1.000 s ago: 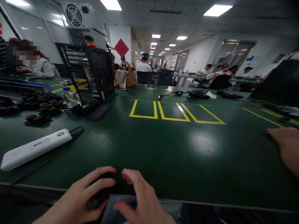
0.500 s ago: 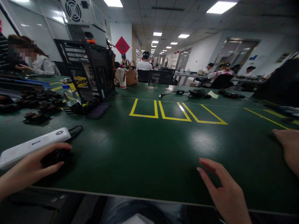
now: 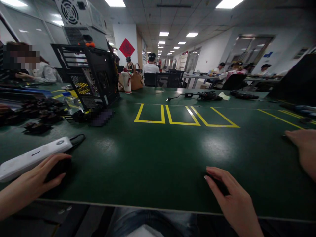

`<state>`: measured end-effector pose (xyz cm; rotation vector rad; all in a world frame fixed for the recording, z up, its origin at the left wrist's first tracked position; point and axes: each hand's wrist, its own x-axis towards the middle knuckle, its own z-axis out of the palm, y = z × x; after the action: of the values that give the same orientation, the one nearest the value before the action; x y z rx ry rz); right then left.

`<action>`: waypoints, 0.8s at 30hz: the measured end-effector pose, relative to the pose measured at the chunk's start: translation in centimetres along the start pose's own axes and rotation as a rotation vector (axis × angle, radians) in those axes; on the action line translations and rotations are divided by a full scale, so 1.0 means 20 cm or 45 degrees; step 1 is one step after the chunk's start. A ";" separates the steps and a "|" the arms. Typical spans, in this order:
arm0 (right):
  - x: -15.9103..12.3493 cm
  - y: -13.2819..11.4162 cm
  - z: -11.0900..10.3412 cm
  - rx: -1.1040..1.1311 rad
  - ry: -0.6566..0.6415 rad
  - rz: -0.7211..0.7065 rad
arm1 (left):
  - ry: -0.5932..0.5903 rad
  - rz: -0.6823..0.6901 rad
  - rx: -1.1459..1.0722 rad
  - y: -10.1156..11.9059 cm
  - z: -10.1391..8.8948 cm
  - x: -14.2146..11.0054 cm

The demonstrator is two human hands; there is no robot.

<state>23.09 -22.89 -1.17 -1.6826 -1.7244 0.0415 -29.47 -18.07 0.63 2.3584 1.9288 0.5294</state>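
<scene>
My left hand (image 3: 40,179) rests low over the left front of the green table (image 3: 138,158), beside a long white device (image 3: 37,154) with a round button and a black loop strap (image 3: 78,140). Its thumb and fingers are apart; the dark patch between them looks like shadow, though I cannot be sure. My right hand (image 3: 230,197) hovers over or rests on the front edge at right, thumb and fingers apart, nothing visible in them. Three yellow tape outlines (image 3: 149,122) mark the table beyond both hands.
Another person's hand (image 3: 304,148) reaches in from the right edge. At left stand a black computer case (image 3: 98,72) with a metal power supply (image 3: 81,19) on top, a bottle (image 3: 74,102) and dark parts (image 3: 39,126). A coiled black cable (image 3: 207,95) lies behind the outlines.
The view has shifted slightly. Both of my hands appear a little lower or further left, with their fingers still apart. Nothing has been picked up.
</scene>
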 end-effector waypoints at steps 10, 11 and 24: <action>0.26 -0.25 -0.03 0.075 -0.689 -0.263 | -0.281 0.151 -0.105 0.53 0.12 0.45; 0.31 -0.28 -0.01 0.114 -0.750 -0.307 | -0.288 0.199 -0.137 0.60 0.15 0.53; 1.06 -0.21 0.65 0.823 -0.522 0.096 | -0.060 0.444 -0.344 1.13 0.60 1.21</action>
<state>15.17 0.96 0.84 -1.2957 -1.6724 0.9320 -0.69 2.23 0.67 2.5026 1.3304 0.6956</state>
